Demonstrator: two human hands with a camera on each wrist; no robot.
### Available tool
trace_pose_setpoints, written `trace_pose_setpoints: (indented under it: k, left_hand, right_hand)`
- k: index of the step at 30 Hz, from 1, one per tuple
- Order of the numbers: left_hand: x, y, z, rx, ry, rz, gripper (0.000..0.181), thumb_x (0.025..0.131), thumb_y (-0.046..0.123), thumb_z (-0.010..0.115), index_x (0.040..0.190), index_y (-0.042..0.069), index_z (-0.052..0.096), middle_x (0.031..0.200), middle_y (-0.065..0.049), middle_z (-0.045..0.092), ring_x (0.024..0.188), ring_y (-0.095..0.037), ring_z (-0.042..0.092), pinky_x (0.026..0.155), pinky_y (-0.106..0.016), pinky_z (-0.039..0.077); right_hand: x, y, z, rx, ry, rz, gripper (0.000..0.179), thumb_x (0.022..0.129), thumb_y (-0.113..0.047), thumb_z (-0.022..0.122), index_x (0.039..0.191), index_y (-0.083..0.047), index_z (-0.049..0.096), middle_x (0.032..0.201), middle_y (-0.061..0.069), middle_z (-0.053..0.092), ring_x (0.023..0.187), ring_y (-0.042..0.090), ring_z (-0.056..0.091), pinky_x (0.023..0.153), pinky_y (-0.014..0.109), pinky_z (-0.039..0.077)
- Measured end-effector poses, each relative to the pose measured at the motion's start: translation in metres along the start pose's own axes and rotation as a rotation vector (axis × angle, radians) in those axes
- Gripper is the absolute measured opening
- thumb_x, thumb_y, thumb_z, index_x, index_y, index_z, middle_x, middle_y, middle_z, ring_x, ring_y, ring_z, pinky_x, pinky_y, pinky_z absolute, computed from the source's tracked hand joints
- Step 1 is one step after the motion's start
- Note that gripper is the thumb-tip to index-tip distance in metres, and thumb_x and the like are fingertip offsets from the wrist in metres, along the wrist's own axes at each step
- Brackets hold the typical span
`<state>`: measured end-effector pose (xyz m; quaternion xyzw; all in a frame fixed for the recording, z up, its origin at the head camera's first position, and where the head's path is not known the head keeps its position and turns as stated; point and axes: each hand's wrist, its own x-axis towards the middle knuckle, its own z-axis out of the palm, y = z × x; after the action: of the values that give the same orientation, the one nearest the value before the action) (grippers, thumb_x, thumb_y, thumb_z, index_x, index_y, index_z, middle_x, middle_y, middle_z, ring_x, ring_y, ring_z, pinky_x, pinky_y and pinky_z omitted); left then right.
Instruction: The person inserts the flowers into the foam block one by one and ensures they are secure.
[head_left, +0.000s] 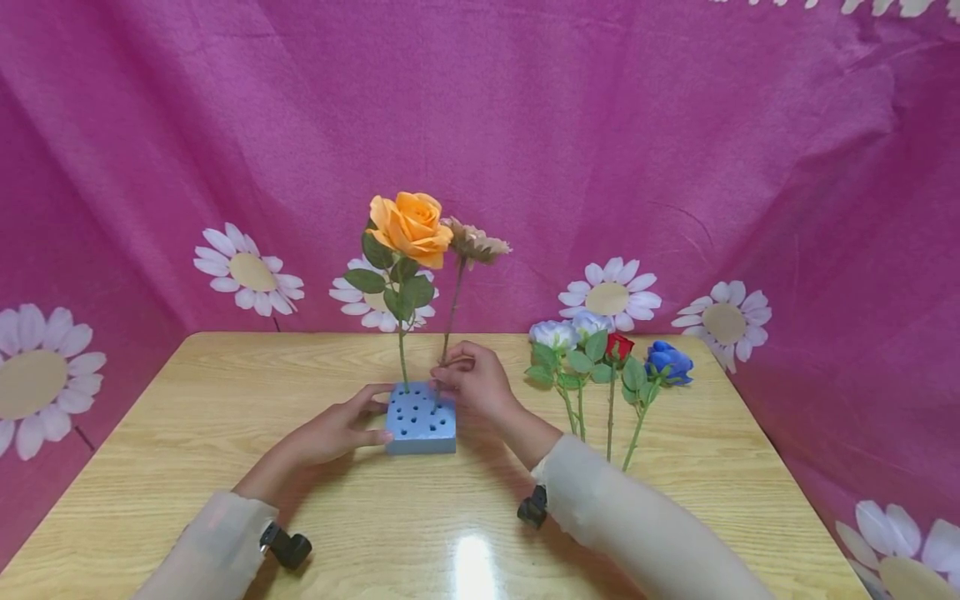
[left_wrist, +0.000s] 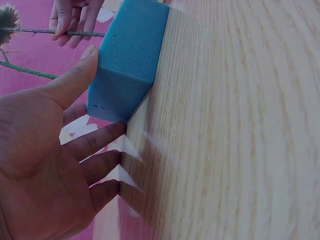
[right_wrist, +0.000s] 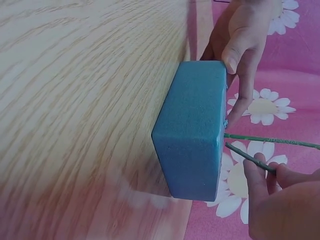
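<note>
Well inside table sides (head_left: 776,467): left hand (head_left: 333,433) spread against block (head_left: 420,447), right hand (head_left: 480,383) pinching stem (head_left: 453,307).

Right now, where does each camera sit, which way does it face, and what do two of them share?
Head: on the person's head, facing forward and down over the table; left hand, right hand and both sleeves show.
Left wrist: on that wrist, facing the blue block; left hand large in front, right hand beyond.
Right wrist: on that wrist, facing the block and held stem; right hand near, left hand beyond.
Shared: both wrist views show the block and both hands.
</note>
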<state>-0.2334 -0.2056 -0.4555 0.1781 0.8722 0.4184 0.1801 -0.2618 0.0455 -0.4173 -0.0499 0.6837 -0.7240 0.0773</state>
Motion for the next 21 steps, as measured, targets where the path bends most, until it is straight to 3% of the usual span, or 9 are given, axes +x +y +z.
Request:
trace_pose_setpoints:
  k: [7, 21]
  left_hand:
    - [-0.002, -0.001, 0.000, 0.002, 0.003, -0.001, 0.074, 0.098, 0.038, 0.071, 0.159, 0.023, 0.031, 0.152, -0.023, 0.051, 0.146, -0.045, 0.040, 0.118, -0.067, 0.025]
    - [-0.003, -0.002, -0.002, 0.035, 0.014, 0.106, 0.071, 0.099, 0.033, 0.070, 0.157, 0.016, 0.033, 0.145, -0.027, 0.056, 0.139, -0.047, 0.048, 0.115, -0.068, 0.030]
  right_hand:
    - [0.004, 0.001, 0.005, -0.040, 0.028, -0.022, 0.012, 0.092, 0.009, 0.070, 0.098, 0.007, 0.060, 0.092, 0.020, 0.076, 0.085, 0.026, 0.077, 0.079, 0.043, 0.063]
    - [0.011, 0.002, 0.013, -0.035, 0.023, -0.060, 0.008, 0.093, 0.010, 0.068, 0.099, 0.007, 0.062, 0.098, 0.025, 0.075, 0.086, 0.025, 0.077, 0.081, 0.041, 0.062]
